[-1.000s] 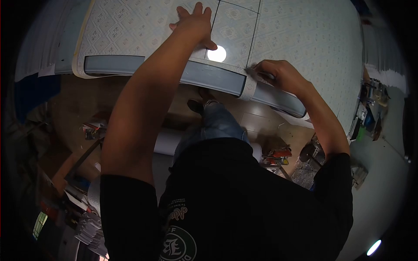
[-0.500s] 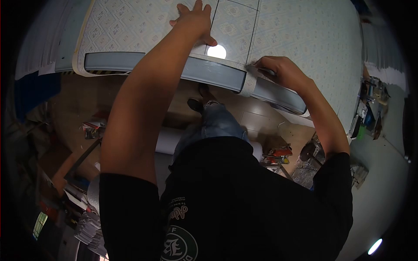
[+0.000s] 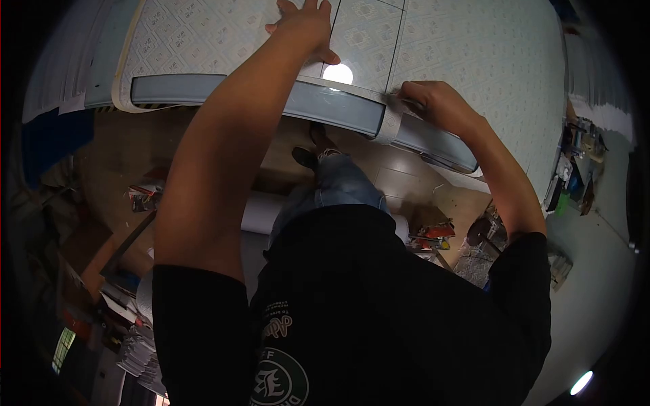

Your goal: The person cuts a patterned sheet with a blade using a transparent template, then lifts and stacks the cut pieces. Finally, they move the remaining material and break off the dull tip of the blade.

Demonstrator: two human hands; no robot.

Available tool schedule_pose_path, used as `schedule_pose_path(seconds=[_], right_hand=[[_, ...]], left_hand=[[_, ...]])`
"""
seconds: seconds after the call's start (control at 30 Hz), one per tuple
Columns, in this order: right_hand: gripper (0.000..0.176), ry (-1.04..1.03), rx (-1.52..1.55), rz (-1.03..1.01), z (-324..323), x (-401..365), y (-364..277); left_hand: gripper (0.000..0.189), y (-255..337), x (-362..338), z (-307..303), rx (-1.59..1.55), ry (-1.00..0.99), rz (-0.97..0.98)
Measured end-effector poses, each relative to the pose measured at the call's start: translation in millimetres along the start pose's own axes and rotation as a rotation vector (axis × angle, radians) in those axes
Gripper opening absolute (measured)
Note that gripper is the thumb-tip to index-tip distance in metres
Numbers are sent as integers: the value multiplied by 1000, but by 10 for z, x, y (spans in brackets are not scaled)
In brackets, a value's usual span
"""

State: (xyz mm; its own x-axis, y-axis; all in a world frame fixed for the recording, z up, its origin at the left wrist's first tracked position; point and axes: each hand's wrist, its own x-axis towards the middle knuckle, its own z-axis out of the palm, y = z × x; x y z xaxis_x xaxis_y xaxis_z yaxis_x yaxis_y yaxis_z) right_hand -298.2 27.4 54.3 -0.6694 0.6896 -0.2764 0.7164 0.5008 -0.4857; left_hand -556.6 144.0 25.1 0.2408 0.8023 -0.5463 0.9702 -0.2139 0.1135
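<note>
Off-white: lying flat across the worktop (image 3: 101, 73), patterned sheet (image 3: 474, 68) | folding over grey edge bar (image 3: 332, 108), strip (image 3: 390, 126) | curling by strip, right hand (image 3: 443, 106), grip hidden, cannot tell | spreading open, left hand (image 3: 302, 28), best pressing evenly, avoiding creases

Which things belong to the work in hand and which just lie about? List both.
Apparently in use:
patterned sheet, under the spread left hand
grey rail, near the right hand

Apparently lying about:
white roll, lower down
red item, lower right
blue material, far left
</note>
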Motion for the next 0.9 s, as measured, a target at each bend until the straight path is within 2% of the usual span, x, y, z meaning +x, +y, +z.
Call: schedule_pose_path(seconds=[0.1, 0.17, 0.27, 0.47, 0.6, 0.7, 0.77, 0.9], right_hand=[[17, -38, -4, 52, 44, -18, 61], [16, 91, 86, -53, 142, -30, 133], [15, 142, 97, -81, 238, 60, 101], [9, 329, 39, -268, 438, 666, -220], [8, 296, 13, -208, 431, 755, -319], [8, 326, 41, -263, 432, 745, -309], [10, 254, -11, -205, 414, 800, -337], [9, 335, -8, -279, 522, 1166, -538]], left_hand=[[122, 1, -56, 30, 9, -9, 16], [121, 3, -59, 16, 14, -15, 31], [121, 1, -69, 12, 24, -17, 55], [120, -47, -101, 18, 62, -11, 103], [120, -242, -76, -51, 88, -4, 155], [119, -422, -62, -93, 98, 7, 194], [119, -478, -66, -87, 108, 28, 204], [118, -531, -88, -37, 134, 58, 242]])
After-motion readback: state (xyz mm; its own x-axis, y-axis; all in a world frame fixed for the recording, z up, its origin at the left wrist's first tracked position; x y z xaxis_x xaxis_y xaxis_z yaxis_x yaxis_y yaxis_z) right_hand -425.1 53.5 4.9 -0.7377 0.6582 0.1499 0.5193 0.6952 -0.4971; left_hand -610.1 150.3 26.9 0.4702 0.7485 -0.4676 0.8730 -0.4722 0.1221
